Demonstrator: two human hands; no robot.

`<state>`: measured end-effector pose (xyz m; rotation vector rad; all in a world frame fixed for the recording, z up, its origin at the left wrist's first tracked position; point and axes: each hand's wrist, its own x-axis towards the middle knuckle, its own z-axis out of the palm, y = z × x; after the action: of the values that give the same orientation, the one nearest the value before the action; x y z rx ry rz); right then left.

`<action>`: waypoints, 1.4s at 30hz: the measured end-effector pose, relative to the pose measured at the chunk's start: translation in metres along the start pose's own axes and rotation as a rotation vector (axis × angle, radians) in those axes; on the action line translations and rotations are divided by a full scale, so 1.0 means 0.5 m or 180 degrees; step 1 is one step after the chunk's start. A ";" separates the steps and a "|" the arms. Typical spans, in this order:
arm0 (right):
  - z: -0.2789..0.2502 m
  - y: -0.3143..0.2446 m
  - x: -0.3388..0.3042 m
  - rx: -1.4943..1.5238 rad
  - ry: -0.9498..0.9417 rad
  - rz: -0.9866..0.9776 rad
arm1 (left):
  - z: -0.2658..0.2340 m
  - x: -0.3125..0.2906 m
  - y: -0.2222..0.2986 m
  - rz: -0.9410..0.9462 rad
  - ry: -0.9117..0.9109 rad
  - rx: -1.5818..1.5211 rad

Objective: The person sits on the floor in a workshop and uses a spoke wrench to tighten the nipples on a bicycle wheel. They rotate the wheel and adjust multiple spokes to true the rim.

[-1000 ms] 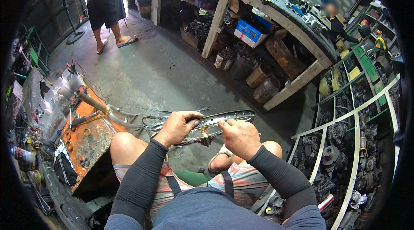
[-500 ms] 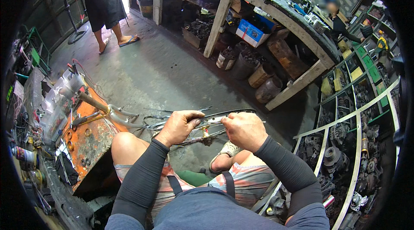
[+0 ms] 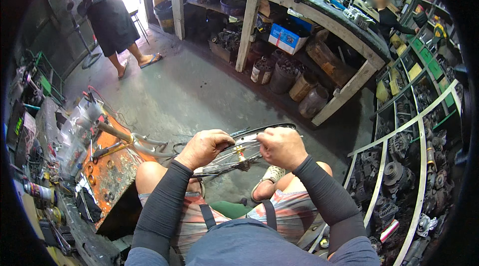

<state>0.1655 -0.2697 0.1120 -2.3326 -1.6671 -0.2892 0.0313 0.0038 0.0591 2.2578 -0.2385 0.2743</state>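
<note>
A spoked wheel (image 3: 269, 127) with a dark outer edge lies tilted in front of my knees. Its hub (image 3: 240, 155) has a gold-coloured part, and a dark toothed sprocket (image 3: 243, 166) sits below it. My left hand (image 3: 205, 147) is closed in a pinch above the near-left side of the wheel; what lies between its fingertips is too small to make out. My right hand (image 3: 283, 146) is closed over the right side, around what looks like a thin silver spoke whose tip pokes out past the knuckles. Several spokes (image 3: 219, 165) run beneath both hands.
An orange, worn bench (image 3: 117, 168) at left carries a metal frame tube (image 3: 116, 131), rings and tools. A long workbench (image 3: 324, 14) with bins under it stands ahead. Racks of parts (image 3: 394, 176) line the right. One person (image 3: 114, 21) stands far left, another (image 3: 391, 16) far right.
My view has shifted slightly. Both hands stay closed at the wheel, a little changed in angle, and more of the spokes shows between them. The standing person at far left shows more of the upper body.
</note>
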 end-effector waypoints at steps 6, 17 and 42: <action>0.053 0.013 -0.005 0.0573 0.0678 0.0744 | -0.016 0.007 0.012 0.0288 -0.0178 0.0768; 0.093 0.068 -0.023 0.0921 0.0528 0.0938 | -0.060 -0.148 -0.045 -0.0870 0.0531 -0.1005; 0.128 0.251 -0.108 0.0331 0.1059 0.2462 | -0.463 -0.523 0.169 -0.1657 0.3199 -0.0484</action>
<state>0.2678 -0.3361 0.0228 -2.4672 -0.5492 -0.3809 -0.2684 0.1481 0.1951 1.6978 0.8051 0.9986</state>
